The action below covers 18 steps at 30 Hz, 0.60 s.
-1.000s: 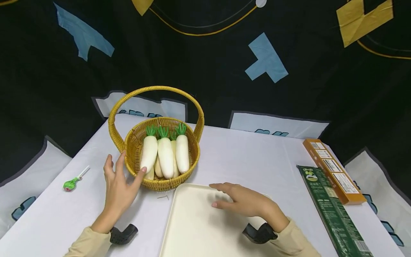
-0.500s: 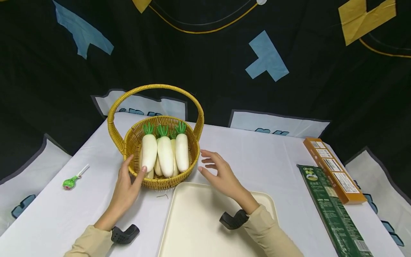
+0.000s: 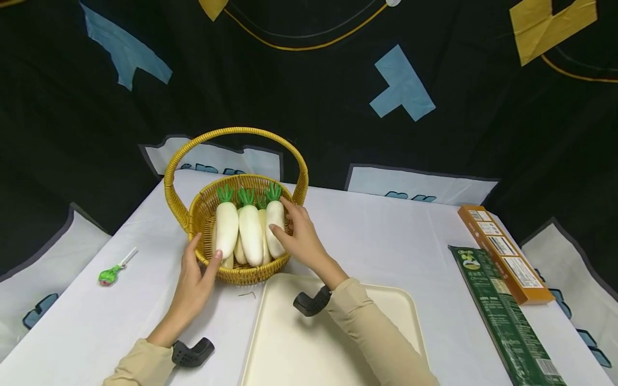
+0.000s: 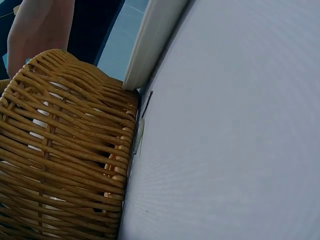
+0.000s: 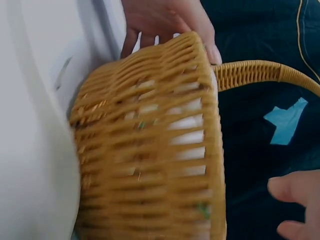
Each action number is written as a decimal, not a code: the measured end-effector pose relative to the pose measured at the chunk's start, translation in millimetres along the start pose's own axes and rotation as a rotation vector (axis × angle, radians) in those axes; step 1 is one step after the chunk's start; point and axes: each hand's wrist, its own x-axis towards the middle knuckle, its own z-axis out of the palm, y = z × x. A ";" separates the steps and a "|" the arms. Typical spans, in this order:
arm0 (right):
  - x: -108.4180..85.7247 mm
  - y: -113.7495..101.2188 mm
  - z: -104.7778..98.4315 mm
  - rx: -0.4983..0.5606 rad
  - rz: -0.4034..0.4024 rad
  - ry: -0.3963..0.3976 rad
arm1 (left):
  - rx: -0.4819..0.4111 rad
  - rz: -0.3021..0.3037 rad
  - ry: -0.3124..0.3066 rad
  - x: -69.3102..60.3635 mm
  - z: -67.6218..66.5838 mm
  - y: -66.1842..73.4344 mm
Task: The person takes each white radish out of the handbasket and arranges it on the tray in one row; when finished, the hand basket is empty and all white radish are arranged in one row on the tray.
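Observation:
A yellow wicker basket (image 3: 251, 275) with an arched handle stands on the white table. Several white radishes (image 3: 251, 236) with green tops lie inside it. My left hand (image 3: 194, 284) holds the basket's left front rim. In the right wrist view, that left hand (image 5: 162, 20) has its thumb at the rim and its fingers along the outer wall. My right hand (image 3: 301, 236) reaches over the right rim, with thumb and fingers spread above the rightmost radish (image 3: 275, 222). Whether they touch it is hard to tell. In the left wrist view, only the basket wall (image 4: 65, 150) shows up close.
A cream tray (image 3: 309, 348) lies in front of the basket, under my right forearm. Far left is a green lollipop (image 3: 110, 274). On the right lie a green pack (image 3: 502, 316) and an orange box (image 3: 507, 254). A dark curtain (image 3: 309, 107) hangs behind.
My right hand has moved left from above the tray to over the basket's right side. My left hand has moved slightly right, onto the basket rim.

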 end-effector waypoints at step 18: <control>19.7 -18.7 9.1 0.136 0.347 -0.157 | 0.023 -0.003 -0.006 0.0 -1.5 0.8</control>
